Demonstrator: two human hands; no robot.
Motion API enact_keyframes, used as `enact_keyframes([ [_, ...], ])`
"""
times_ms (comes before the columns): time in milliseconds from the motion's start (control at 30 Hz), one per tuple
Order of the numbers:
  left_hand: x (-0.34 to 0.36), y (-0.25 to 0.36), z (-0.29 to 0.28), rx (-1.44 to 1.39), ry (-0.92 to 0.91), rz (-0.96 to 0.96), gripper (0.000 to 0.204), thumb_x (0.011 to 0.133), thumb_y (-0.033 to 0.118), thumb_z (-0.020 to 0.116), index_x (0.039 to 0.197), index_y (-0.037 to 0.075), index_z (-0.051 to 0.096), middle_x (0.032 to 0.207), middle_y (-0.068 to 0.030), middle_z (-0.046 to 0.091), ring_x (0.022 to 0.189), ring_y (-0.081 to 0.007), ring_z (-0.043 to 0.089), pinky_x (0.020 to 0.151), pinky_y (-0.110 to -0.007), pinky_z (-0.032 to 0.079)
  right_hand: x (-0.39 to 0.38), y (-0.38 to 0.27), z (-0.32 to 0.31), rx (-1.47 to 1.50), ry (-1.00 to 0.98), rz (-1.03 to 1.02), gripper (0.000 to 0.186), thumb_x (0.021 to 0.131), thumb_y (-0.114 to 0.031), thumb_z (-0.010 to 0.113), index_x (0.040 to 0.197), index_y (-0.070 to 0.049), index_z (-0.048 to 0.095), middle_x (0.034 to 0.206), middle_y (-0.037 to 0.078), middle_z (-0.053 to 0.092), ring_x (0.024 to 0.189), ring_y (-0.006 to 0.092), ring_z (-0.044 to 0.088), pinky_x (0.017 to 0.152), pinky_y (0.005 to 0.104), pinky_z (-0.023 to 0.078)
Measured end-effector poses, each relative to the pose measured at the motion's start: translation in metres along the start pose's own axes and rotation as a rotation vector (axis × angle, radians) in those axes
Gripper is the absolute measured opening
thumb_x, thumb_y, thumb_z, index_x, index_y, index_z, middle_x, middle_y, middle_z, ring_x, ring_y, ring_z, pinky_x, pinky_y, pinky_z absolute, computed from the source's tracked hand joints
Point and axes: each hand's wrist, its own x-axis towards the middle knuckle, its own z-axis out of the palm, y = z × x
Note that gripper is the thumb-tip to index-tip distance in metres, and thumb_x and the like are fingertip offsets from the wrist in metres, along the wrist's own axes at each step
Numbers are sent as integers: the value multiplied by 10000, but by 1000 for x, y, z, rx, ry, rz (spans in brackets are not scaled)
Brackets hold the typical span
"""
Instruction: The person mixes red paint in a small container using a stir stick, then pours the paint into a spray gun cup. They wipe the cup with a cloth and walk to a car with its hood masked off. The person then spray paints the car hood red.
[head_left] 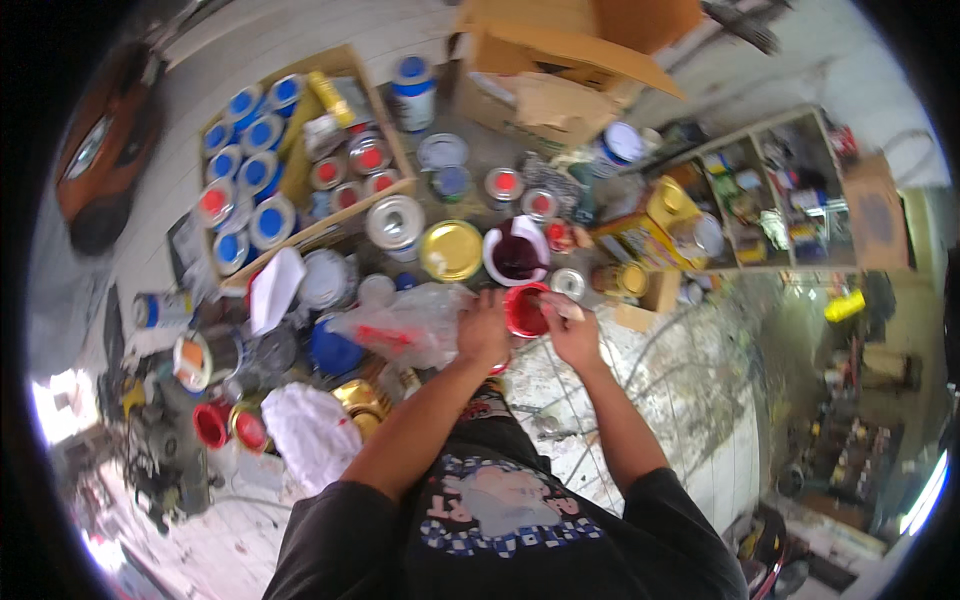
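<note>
Exposure is moderate: the pale floor [705,430] is brightly lit, the room at right is dim, and glare saturates the left rim and the light tube [927,494] at lower right. Fisheye distortion curves edges inside black vignetting. Blur softens fine detail, including printed labels.

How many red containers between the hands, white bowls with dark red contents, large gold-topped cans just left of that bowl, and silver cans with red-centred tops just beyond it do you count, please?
Red container between the left hand and right hand: 1
White bowl with dark red contents: 1
Large gold-topped can: 1
Silver cans with red-centred tops: 2
Total: 5
</note>
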Motion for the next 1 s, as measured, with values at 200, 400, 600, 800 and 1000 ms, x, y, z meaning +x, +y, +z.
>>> enact_keyframes([
  [200, 0, 4, 1, 15, -27, -23, 898, 602, 378, 964, 1310, 76, 500, 1311, -165, 585, 1244, -388, 596, 967, -533, 510, 1, 0, -9, -80, -133, 204, 187, 1012, -290, 664, 1085, -169, 787, 853, 131, 762, 670, 300, 732, 581, 426, 538],
  [400, -5, 6, -8, 32, -20, -44, 930, 592, 406, 970, 1322, 82, 492, 1305, -152, 584, 1240, -382, 596, 972, -533, 509, 4, 6, -12, -242, -173, 40, 205, 1019, -291, 656, 1107, -159, 787, 851, 123, 761, 645, 294, 719, 566, 414, 523],
  [600, -2, 9, -14, 1, -30, -43, 867, 665, 382, 938, 1357, 103, 497, 1327, -130, 568, 1263, -379, 583, 1008, -551, 478, 3, 32, -13, -308, -187, 158, 433, 997, -350, 671, 719, -21, 718, 589, 209, 631, 508, 395, 642, 510, 496, 481],
  [800, 0, 6, -19, 48, -78, -59, 916, 625, 403, 962, 1351, 98, 495, 1312, -122, 578, 1257, -352, 592, 1019, -535, 476, 6, 27, 2, -90, -68, 128, 436, 986, -327, 668, 707, 6, 701, 648, 236, 655, 614, 421, 677, 595, 506, 530],
  [1000, -1, 12, -29, 72, -130, -57, 915, 633, 418, 960, 1340, 79, 490, 1347, -147, 572, 1260, -374, 599, 1035, -529, 472, 4, 25, -7, -186, -200, 116, 203, 992, -269, 661, 1048, -100, 759, 733, 205, 702, 637, 425, 687, 604, 513, 543],
])
